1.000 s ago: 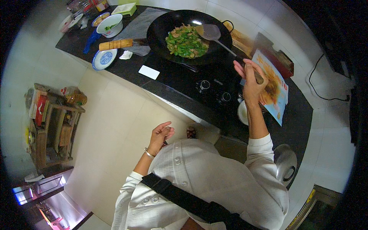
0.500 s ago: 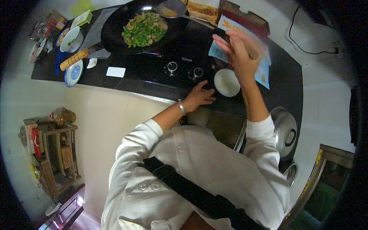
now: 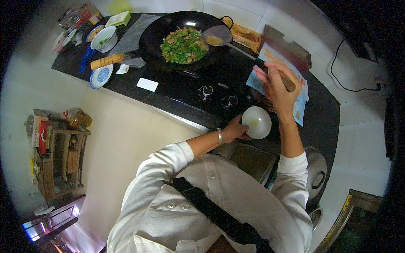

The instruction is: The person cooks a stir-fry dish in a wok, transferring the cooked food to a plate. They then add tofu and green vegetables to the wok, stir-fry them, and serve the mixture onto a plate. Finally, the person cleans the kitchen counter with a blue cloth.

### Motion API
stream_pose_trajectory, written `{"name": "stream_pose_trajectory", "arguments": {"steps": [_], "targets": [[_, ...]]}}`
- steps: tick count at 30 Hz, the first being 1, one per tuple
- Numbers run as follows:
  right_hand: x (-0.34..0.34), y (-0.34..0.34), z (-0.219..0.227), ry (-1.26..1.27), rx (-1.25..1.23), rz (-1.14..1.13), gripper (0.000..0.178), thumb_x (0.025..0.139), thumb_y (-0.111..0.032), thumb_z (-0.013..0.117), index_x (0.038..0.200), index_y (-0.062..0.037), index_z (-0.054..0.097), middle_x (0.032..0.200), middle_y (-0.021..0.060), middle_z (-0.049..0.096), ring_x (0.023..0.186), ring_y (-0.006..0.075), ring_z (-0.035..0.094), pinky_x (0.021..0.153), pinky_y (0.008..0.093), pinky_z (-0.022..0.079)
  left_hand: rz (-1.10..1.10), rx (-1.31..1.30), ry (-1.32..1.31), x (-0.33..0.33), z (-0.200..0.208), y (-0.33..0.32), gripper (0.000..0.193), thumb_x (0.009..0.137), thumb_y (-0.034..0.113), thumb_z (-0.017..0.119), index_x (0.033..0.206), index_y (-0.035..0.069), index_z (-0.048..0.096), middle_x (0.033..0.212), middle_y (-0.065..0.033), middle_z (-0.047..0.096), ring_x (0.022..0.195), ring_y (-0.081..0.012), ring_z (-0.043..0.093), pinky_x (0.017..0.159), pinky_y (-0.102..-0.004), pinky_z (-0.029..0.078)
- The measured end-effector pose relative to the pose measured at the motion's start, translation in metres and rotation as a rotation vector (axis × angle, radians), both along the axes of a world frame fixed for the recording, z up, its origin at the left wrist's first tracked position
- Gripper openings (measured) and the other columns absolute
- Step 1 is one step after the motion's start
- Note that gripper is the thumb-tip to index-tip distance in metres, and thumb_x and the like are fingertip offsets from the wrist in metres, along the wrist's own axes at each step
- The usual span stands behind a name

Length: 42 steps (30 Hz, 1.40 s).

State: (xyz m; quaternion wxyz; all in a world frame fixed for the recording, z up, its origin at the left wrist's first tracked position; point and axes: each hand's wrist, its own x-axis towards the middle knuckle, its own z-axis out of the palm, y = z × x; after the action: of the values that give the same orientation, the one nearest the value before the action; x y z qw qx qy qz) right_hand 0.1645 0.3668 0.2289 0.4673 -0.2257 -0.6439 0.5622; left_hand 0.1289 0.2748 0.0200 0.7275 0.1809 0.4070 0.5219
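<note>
My left hand [image 3: 236, 130] grips the near left side of a small white bowl [image 3: 259, 119], with a little pale liquid or residue inside. The thumb is at its rim; the other fingers are partly hidden. My right hand [image 3: 283, 89] is closed around the handle of a spatula [image 3: 217, 34], its wooden end sticking out past the palm. The wide metal head rests over the right side of a black wok [image 3: 152, 46], with some yellowish matter on it. Chopped green vegetables with brownish pieces [image 3: 184, 45] lie in the wok.
A black hob with two knobs [image 3: 206, 91] spans the dark counter. Left stand a white bowl of greens [image 3: 105, 41], a blue-patterned plate [image 3: 101, 76] and a white card-like object [image 3: 147, 84]. A blue-and-white packet [image 3: 300, 110] and metal lid [image 3: 315, 173] are at right.
My left hand has reached the small white bowl, taken hold of its edge and drawn it slightly nearer. The right hand still holds the spatula. The whole view has shifted.
</note>
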Motion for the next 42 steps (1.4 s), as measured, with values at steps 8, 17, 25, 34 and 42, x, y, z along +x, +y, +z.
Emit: {"name": "stream_pose_trajectory", "arguments": {"steps": [8,17,25,34,42], "targets": [[-0.051,0.014,0.007,-0.4,0.313,0.037,0.018,0.078,-0.014,0.057,0.086,0.0018,0.062,0.078,0.0095,0.064,0.069,0.0174,0.06,0.068,0.0291,0.046,0.03,-0.035,0.087,-0.069,0.048,-0.073,0.047,0.084,0.013,0.054,0.124,0.005,0.031,0.106,-0.0164,0.054,0.088,-0.0277,0.061,0.072,-0.0385,0.055],[-0.076,0.015,-0.059,-0.182,0.21,-0.057,0.014,0.079,-0.009,0.056,0.087,0.0015,0.063,0.079,0.0082,0.064,0.073,0.0159,0.061,0.069,0.0271,0.047,0.341,-0.014,0.066,-0.132,0.097,-0.146,0.041,0.083,0.015,0.053,0.118,-0.001,0.039,0.099,-0.0158,0.057,0.082,-0.0224,0.063,0.07,-0.0314,0.056],[-0.054,-0.019,-0.057,0.1,-0.067,-0.064,0.015,0.085,-0.002,0.051,0.09,0.0098,0.057,0.084,0.0148,0.06,0.082,0.0259,0.063,0.073,0.0316,0.055,0.643,0.07,0.151,-0.17,0.136,-0.169,0.039,0.083,0.021,0.055,0.116,0.003,0.044,0.1,-0.0084,0.056,0.084,-0.0141,0.061,0.071,-0.024,0.055],[-0.046,-0.059,0.008,0.223,0.006,-0.053,0.016,0.086,0.0,0.047,0.093,0.0133,0.054,0.089,0.02,0.058,0.085,0.0344,0.062,0.075,0.0366,0.054,0.692,0.231,0.254,-0.203,0.165,-0.124,0.04,0.085,0.034,0.056,0.11,0.005,0.046,0.107,-0.0112,0.056,0.098,-0.0196,0.057,0.082,-0.0295,0.05],[-0.026,-0.097,0.006,0.247,0.288,0.068,0.016,0.087,0.002,0.044,0.094,0.0136,0.052,0.097,0.0256,0.056,0.088,0.0384,0.06,0.078,0.041,0.052,0.807,0.248,0.202,-0.231,0.166,-0.076,0.041,0.083,0.03,0.061,0.105,0.0,0.043,0.092,-0.0092,0.055,0.082,-0.0118,0.057,0.071,-0.0247,0.052]]}}
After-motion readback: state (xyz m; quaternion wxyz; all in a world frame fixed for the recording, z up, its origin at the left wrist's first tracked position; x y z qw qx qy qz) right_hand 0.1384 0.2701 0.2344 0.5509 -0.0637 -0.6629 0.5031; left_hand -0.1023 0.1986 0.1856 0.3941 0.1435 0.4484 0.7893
